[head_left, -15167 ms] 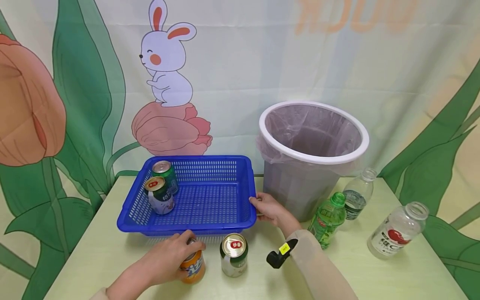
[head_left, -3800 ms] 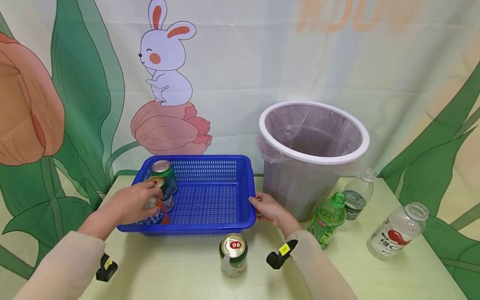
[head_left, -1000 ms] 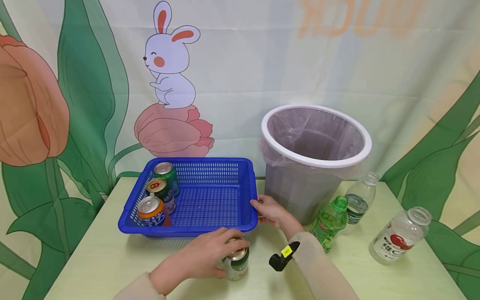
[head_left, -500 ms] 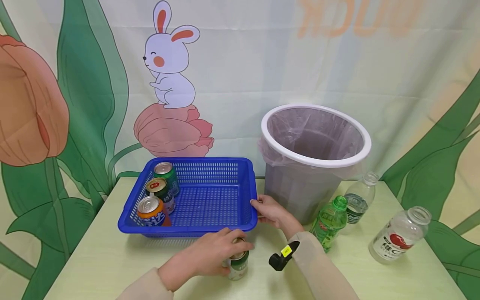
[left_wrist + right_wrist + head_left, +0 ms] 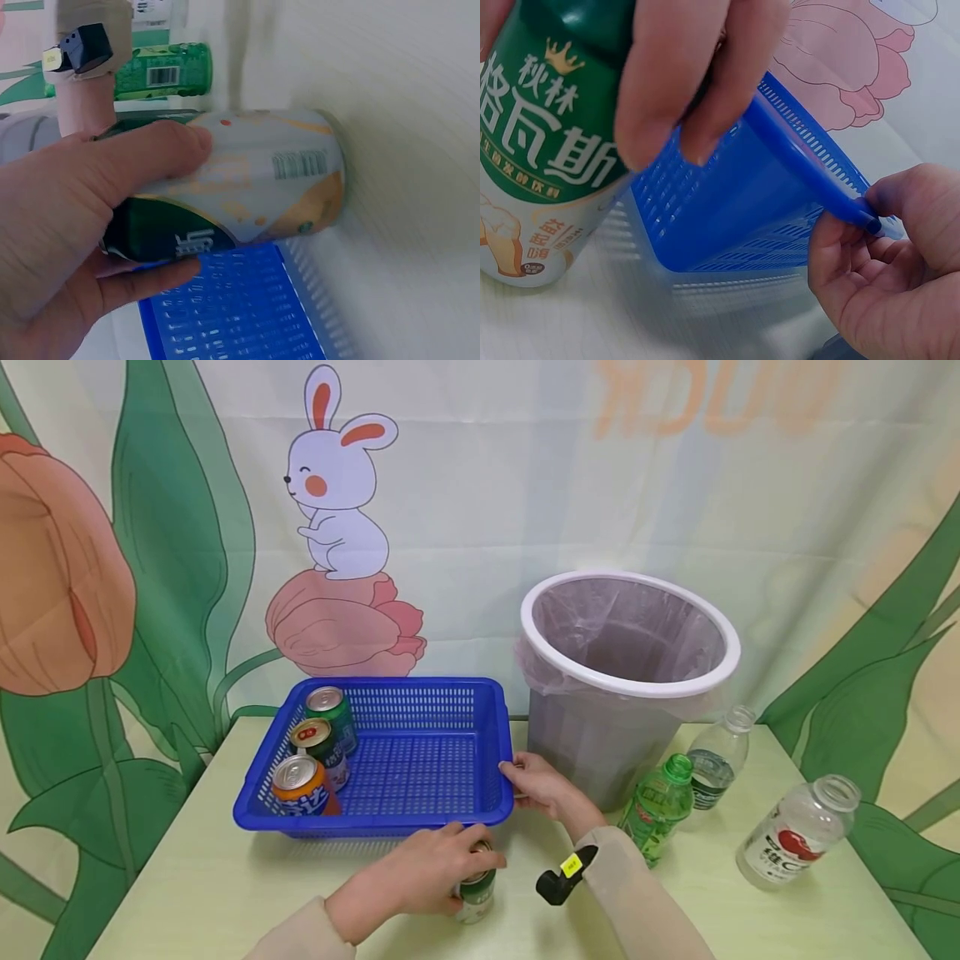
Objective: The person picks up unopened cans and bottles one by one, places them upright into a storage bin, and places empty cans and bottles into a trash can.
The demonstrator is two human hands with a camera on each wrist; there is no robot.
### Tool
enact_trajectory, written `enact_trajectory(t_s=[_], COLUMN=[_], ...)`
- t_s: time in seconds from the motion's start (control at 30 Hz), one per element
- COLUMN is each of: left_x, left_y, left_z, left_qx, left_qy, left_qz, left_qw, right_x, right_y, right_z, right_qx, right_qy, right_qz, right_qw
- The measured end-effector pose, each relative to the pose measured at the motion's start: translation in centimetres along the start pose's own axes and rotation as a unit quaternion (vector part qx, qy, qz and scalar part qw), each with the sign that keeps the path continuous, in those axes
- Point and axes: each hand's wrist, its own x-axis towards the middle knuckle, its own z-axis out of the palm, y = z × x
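both our hands are closed, the left hand point(image 5: 438, 870) curled round the green-and-white can point(image 5: 476, 906) near the front edge of the tabletop point(image 5: 195, 881) for, we judge, a secure hold, the right hand point(image 5: 542, 782) pinching the blue basket point(image 5: 337, 824) by its right rim, seemingly to stop it sliding.

From above, the head camera is looking forward and down across the tabletop point(image 5: 187, 877). The left wrist camera is facing the can point(image 5: 262, 165) from close up, turned sideways. The right wrist camera point(image 5: 555, 887) is peering closely at the basket point(image 5: 720, 210). All three views are sharing both.
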Motion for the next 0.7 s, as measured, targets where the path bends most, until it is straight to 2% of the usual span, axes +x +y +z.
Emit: enact_trajectory(t_s=[0.2, 0.7], left_x=[0.05, 0.19], left_y=[0.17, 0.2], left_z=[-0.18, -0.07], left_qx=[0.023, 0.031], left_qy=[-0.002, -0.007], left_qz=[-0.008, -0.009], left_qw=[0.9997, 0.9995], right_x=[-0.02, 0.05], right_y=[-0.05, 0.1], right_z=[0.03, 0.07], right_qx=[-0.003, 0.0], right_qy=[-0.006, -0.008], right_qz=[-0.002, -0.007], right_qw=[1.0, 0.9999])
